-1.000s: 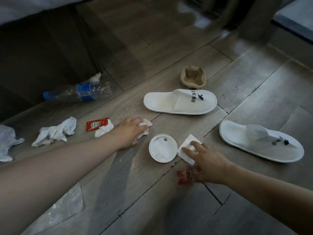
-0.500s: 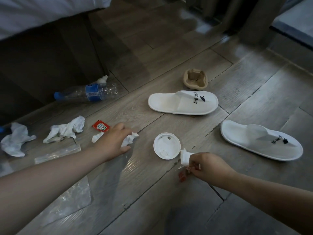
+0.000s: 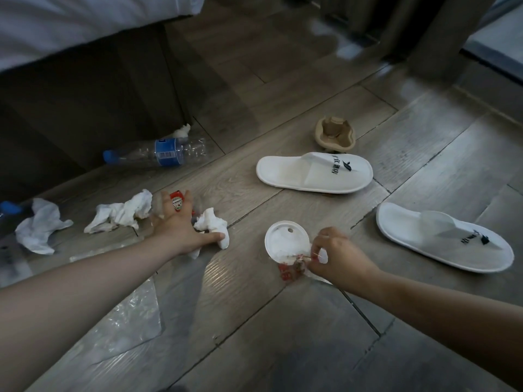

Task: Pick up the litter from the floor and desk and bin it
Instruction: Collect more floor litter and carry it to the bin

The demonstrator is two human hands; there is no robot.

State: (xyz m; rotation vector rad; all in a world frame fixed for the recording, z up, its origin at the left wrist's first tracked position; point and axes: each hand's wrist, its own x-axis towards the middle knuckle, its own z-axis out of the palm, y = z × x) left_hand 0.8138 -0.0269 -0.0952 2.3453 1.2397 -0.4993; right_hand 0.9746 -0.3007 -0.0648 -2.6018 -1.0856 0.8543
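Observation:
Litter lies scattered on the wooden floor. My left hand (image 3: 181, 230) holds a crumpled white tissue (image 3: 215, 226) against its thumb, while its blurred fingers spread over a red ketchup sachet (image 3: 177, 204). My right hand (image 3: 339, 257) pinches a folded white napkin (image 3: 322, 254) together with a red-printed clear wrapper (image 3: 288, 271), right at the near edge of a white cup lid (image 3: 284, 239) that lies flat. More crumpled tissues lie to the left (image 3: 121, 213) and far left (image 3: 36, 226). An empty plastic bottle (image 3: 167, 151) rests by the bed base.
Two white slippers (image 3: 314, 172) (image 3: 444, 240) lie to the right, with a brown cardboard cup holder (image 3: 335, 134) behind them. A clear plastic sheet (image 3: 127, 315) lies under my left forearm. The bed's dark base (image 3: 85, 108) runs along the upper left. No bin is in view.
My left hand has carried its tissue leftward and stretched its fingers onto the ketchup sachet. My right hand has gathered the napkin and red wrapper and shifted up against the lid.

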